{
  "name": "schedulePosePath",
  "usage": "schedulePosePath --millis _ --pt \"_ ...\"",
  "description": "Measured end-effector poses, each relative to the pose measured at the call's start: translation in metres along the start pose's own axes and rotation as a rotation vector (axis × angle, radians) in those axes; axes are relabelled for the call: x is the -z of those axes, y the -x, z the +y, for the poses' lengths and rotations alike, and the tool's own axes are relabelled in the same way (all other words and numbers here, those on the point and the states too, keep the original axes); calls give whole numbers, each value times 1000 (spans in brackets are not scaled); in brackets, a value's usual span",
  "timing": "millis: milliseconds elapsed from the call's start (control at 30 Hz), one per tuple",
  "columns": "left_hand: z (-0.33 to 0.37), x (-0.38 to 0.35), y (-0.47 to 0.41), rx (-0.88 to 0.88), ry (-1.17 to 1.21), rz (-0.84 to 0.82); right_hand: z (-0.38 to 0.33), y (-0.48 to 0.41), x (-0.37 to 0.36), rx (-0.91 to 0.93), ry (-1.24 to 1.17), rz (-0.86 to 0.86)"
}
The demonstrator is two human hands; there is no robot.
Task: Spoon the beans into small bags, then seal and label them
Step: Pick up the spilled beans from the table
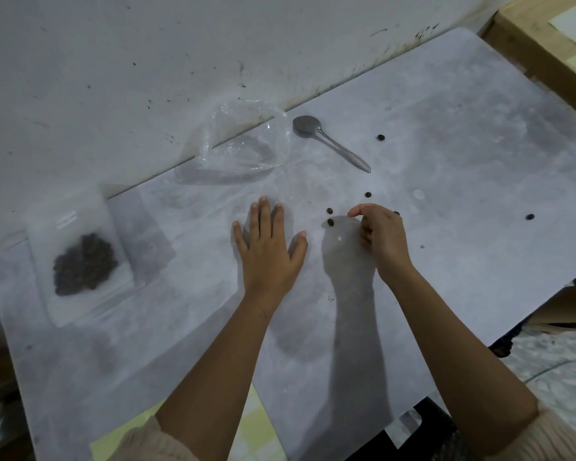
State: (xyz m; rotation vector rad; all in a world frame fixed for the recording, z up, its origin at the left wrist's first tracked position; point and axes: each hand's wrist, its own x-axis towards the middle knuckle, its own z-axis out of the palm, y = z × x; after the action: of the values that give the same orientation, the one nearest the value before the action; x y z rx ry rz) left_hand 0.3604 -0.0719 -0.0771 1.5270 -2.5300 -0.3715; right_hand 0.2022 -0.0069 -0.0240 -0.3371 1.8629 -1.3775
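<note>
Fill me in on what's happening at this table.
A person seems to gather loose beans. The left hand lies flat on the table while the right hand, fingers curled, reaches among them; whether it holds any is hidden. A small bag of beans lies at left. The empty clear bag and the spoon sit untouched by the wall.

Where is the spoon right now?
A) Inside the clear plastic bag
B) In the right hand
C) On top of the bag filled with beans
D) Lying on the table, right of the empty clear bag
D: the metal spoon lies on the table just right of the empty clear bag, and neither the left hand nor the right hand touches it.
</note>
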Motion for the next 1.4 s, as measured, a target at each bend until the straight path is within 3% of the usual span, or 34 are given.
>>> schedulePosePath --millis 133,267,500,733,833,967,1067,1133,1267,1400 --pt "1 0 0 2 -5 0 11 -2 -4 290 432 14" --pt "0 0 0 2 1 2 20 -9 -10 414 624 -2" --pt "0 1 0 -3 1 18 16 -13 -17 350 790 -29" --pt "0 0 0 -5 12 16 21 -8 -14 445 1040 -43" --pt "0 0 0 -4 6 13 17 -4 -10 387 715 -59" --pt "0 0 0 -2 8 18 10 3 -5 66 107 -16" --pt "0 0 0 1 20 18 14 10 1 -162 -416 -94" --pt "0 -1 0 2 17 25 15 14 7 -221 -629 -148" --pt "1 -1 0 8 21 35 10 9 12 -231 -655 -199" --pt "1 0 0 11 30 45 0 -5 10 -128 -311 -172"
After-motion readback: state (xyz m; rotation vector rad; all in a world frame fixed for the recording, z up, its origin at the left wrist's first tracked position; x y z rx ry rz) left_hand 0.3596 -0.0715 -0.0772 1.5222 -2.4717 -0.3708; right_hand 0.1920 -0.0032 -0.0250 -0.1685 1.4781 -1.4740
